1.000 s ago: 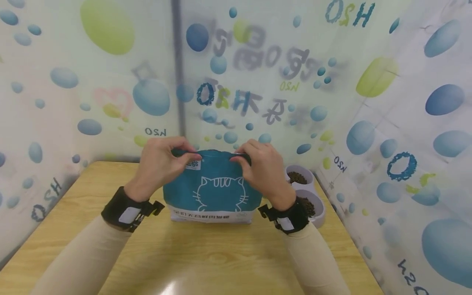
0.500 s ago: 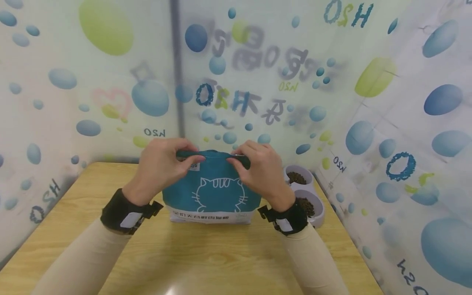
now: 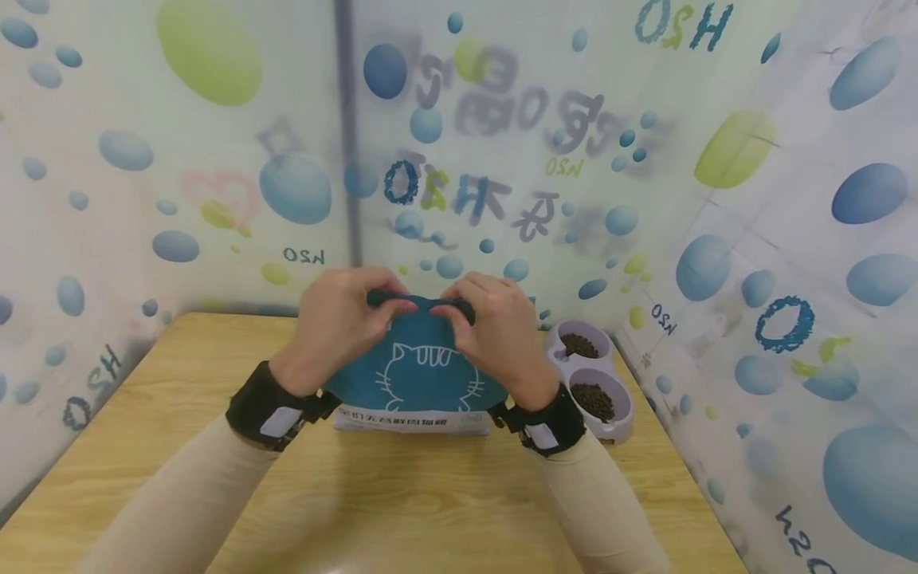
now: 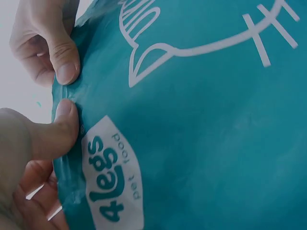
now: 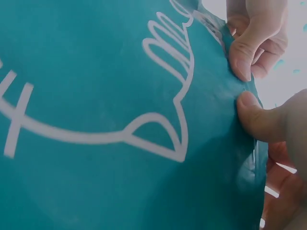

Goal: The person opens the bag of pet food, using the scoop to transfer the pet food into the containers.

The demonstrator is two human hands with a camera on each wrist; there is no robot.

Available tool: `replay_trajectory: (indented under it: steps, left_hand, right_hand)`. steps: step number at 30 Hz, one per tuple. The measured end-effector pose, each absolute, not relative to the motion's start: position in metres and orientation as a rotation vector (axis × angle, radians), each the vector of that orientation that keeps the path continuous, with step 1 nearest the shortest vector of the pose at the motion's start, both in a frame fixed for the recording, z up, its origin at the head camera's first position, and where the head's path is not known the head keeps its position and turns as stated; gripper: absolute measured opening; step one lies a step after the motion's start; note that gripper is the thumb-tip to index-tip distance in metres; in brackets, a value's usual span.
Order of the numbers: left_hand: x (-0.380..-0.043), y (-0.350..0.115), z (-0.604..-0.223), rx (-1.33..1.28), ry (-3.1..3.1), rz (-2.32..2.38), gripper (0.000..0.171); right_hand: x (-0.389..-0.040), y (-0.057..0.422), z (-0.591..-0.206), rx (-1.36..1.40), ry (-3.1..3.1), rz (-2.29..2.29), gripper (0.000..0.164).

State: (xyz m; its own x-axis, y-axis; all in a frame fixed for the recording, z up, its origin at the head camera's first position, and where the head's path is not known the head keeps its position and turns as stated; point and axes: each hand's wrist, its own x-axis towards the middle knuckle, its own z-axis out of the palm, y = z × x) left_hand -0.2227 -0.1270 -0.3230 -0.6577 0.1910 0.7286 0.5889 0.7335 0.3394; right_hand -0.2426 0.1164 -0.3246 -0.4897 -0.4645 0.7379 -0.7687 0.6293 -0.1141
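Observation:
A teal pet food bag [image 3: 430, 383] with a white cat outline stands upright on the table, its top edge between my two hands. My left hand [image 3: 347, 319] pinches that edge left of the middle, thumb on the near face and fingers behind. On the other side my right hand [image 3: 498, 323] pinches it the same way. The two thumb tips are close together near the centre. In the left wrist view a white "4Legs pet food" label [image 4: 115, 177] shows below the left thumb [image 4: 60, 129]. The right wrist view has the right thumb [image 5: 259, 117] pressed flat on the edge.
A pale double bowl [image 3: 622, 414] holding brown kibble [image 3: 592, 401] stands right of the bag, beside the right wrist. The wooden table [image 3: 402, 510] meets patterned walls [image 3: 459, 119] at the back and right.
Both hands have slid inward along the bag's top edge, the left one farther, so the thumbs are now closer together. The bag stays in place; more of the bowls shows.

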Motion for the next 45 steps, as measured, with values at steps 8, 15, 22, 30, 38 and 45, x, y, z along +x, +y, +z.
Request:
replay_trajectory:
  steps: [8, 15, 22, 30, 38, 45]
  left_hand:
    - [-0.222, -0.121, -0.323, -0.573, -2.196, -0.775, 0.011]
    - [-0.221, -0.12, -0.325, -0.593, -2.189, -0.76, 0.009]
    - [-0.217, -0.119, -0.325, -0.627, -2.204, -0.755, 0.011]
    - [-0.216, -0.113, -0.327, -0.683, -2.185, -0.707, 0.01]
    - [-0.217, -0.109, -0.326, -0.615, -2.212, -0.717, 0.015]
    - [-0.22, -0.109, -0.325, -0.626, -2.225, -0.726, 0.024]
  right_hand:
    - [-0.243, 0.114, -0.328, 0.942, -2.13, 0.605, 0.011]
    - [-0.244, 0.111, -0.333, 0.971, -2.088, 0.593, 0.01]
    - [-0.243, 0.108, -0.334, 0.949, -2.071, 0.637, 0.006]
    - [-0.24, 0.105, -0.335, 0.953, -2.052, 0.643, 0.005]
    - [-0.239, 0.106, -0.333, 0.918, -2.068, 0.612, 0.004]
    - [-0.239, 0.117, -0.33, 0.856, -2.1, 0.625, 0.016]
